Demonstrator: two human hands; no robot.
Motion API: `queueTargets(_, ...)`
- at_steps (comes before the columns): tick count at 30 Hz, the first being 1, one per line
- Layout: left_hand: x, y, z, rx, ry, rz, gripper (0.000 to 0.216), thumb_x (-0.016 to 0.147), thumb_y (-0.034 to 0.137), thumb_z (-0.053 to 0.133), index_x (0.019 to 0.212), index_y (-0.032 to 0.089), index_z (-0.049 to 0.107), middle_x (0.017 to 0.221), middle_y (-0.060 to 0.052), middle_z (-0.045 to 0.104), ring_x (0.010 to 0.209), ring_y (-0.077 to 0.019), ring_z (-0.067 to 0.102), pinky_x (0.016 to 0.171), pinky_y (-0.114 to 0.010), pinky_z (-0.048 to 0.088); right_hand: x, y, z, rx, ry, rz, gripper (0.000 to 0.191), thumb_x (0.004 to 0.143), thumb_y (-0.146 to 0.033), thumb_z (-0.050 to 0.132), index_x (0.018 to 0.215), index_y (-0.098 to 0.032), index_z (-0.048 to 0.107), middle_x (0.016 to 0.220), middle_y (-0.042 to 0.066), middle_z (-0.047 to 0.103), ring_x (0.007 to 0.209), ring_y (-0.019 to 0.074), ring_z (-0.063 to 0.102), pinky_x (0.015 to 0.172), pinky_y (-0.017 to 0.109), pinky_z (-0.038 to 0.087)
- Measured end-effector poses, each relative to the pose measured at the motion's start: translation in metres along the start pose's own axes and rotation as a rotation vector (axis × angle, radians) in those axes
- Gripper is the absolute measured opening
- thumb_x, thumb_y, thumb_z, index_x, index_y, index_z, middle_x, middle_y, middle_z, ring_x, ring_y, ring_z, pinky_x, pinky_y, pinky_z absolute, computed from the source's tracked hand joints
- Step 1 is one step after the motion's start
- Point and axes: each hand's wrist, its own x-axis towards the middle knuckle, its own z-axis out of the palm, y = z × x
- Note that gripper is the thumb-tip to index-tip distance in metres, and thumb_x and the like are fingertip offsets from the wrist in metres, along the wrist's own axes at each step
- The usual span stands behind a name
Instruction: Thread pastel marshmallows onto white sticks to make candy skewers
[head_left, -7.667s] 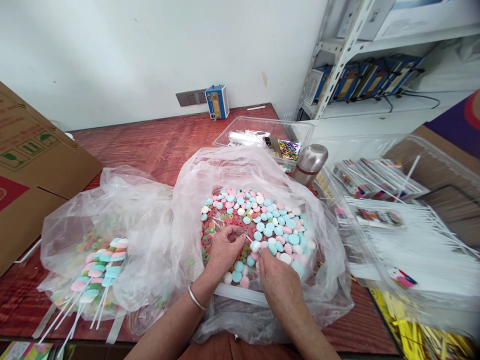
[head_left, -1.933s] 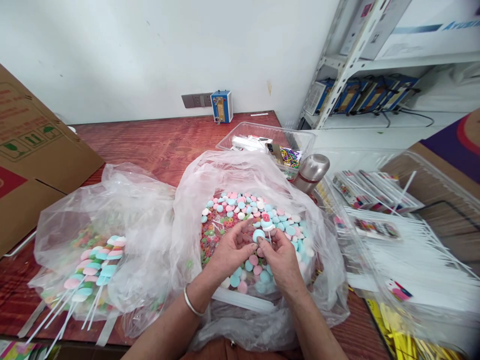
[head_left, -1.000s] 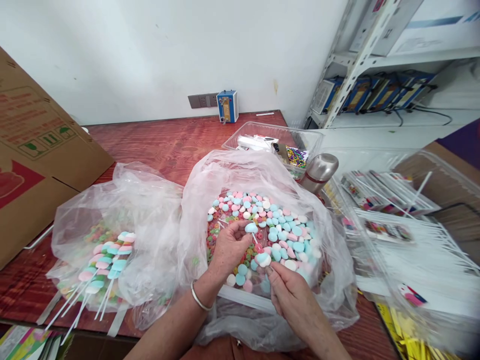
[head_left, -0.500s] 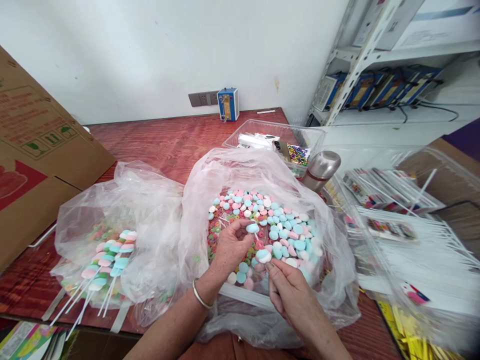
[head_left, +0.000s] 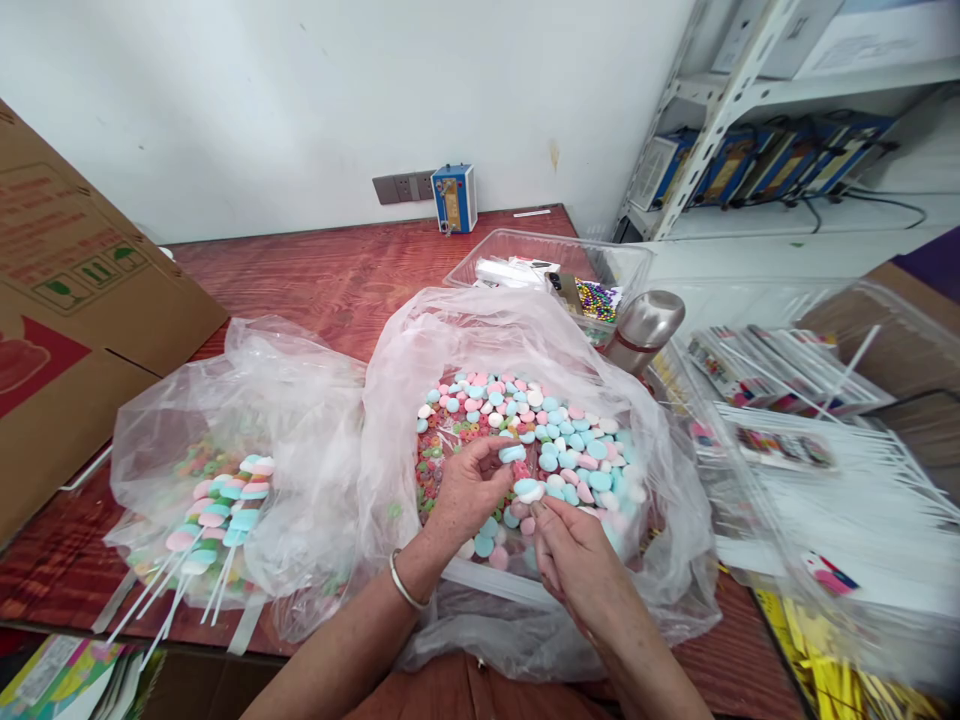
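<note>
My left hand (head_left: 471,488) pinches the top of a candy stick (head_left: 523,478) at a blue sweet. My right hand (head_left: 568,552) grips the lower part of that stick, just under a blue-and-white sweet. Both hands hover over an open plastic bag (head_left: 450,350) filled with pastel blue, pink and white round candies (head_left: 570,440) and small coloured rings. A silver bangle sits on my left wrist.
A second plastic bag (head_left: 225,400) on the left holds finished candy sticks (head_left: 217,515). A cardboard box (head_left: 67,300) stands at far left. A metal flask (head_left: 641,328), a clear tray (head_left: 547,265) and a bin of white sticks (head_left: 825,470) lie to the right.
Over the last seconds my hands rose from the candy pile with a stick; more sweets sit on it now, and the two hands have drawn closer together.
</note>
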Motion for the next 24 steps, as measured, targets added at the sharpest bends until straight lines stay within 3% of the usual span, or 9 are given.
queueTargets(3,-0.004,0.001,0.001,0.012,-0.037,0.022,0.033,0.077,0.015,0.065,0.111,0.016,0.068,0.1,-0.008,0.076,0.087,-0.0175,0.071,0.075,-0.027,0.057,0.009,0.002,-0.001,-0.086,0.021,-0.061,0.031,0.095,-0.046,0.04,0.077,-0.023,0.048,0.043,-0.011,0.035,0.038,0.0083,0.026,0.04,0.021,0.023)
queueTargets(8,-0.011,0.008,-0.013,0.136,-0.092,0.16,0.039,0.086,0.013,0.053,0.122,0.021,0.066,0.119,-0.007,0.071,0.098,-0.0178,0.07,0.086,-0.031,0.058,0.021,0.003,-0.003,-0.397,0.189,-0.251,0.032,0.095,-0.044,0.041,0.079,-0.021,0.058,0.065,-0.002,0.059,0.059,0.0139,0.052,0.055,0.022,0.037)
queueTargets(11,-0.009,0.01,-0.032,0.312,-0.011,0.221,0.047,0.092,0.014,0.047,0.137,0.025,0.055,0.126,-0.007,0.068,0.096,-0.0163,0.07,0.086,-0.033,0.058,0.021,0.0,-0.012,-0.524,0.308,-0.309,0.036,0.095,-0.045,0.041,0.076,-0.021,0.061,0.067,-0.001,0.06,0.065,0.0152,0.054,0.061,0.023,0.038)
queueTargets(14,-0.004,0.007,-0.046,0.691,0.02,0.323,0.031,0.091,0.012,0.051,0.115,0.021,0.07,0.105,-0.007,0.074,0.094,-0.0186,0.068,0.086,-0.035,0.055,0.018,-0.001,-0.023,-0.651,0.398,-0.332,0.037,0.094,-0.046,0.043,0.075,-0.021,0.063,0.066,-0.001,0.06,0.064,0.0154,0.053,0.061,0.024,0.036)
queueTargets(17,-0.002,0.002,-0.046,1.03,-0.126,0.34,0.018,0.087,0.011,0.059,0.086,0.018,0.076,0.086,-0.007,0.071,0.087,-0.0221,0.065,0.084,-0.038,0.052,0.013,0.002,-0.03,-0.761,0.424,-0.329,0.038,0.095,-0.046,0.042,0.076,-0.021,0.063,0.072,0.001,0.066,0.068,0.0171,0.057,0.063,0.025,0.036)
queueTargets(20,-0.004,0.001,-0.037,1.244,-0.163,0.259,0.01,0.084,0.015,0.065,0.081,0.018,0.075,0.087,-0.008,0.069,0.089,-0.0259,0.063,0.083,-0.041,0.049,0.005,0.008,-0.032,-0.837,0.407,-0.311,0.039,0.095,-0.045,0.04,0.076,-0.021,0.064,0.073,0.003,0.067,0.068,0.0182,0.059,0.063,0.026,0.036)
queueTargets(24,-0.005,0.001,-0.032,1.354,-0.111,0.2,0.012,0.086,0.018,0.062,0.087,0.019,0.073,0.092,-0.008,0.068,0.093,-0.0271,0.062,0.083,-0.041,0.047,-0.004,0.017,-0.03,-0.948,0.374,-0.302,0.039,0.097,-0.043,0.038,0.077,-0.022,0.064,0.073,0.004,0.068,0.068,0.0196,0.061,0.062,0.027,0.035)
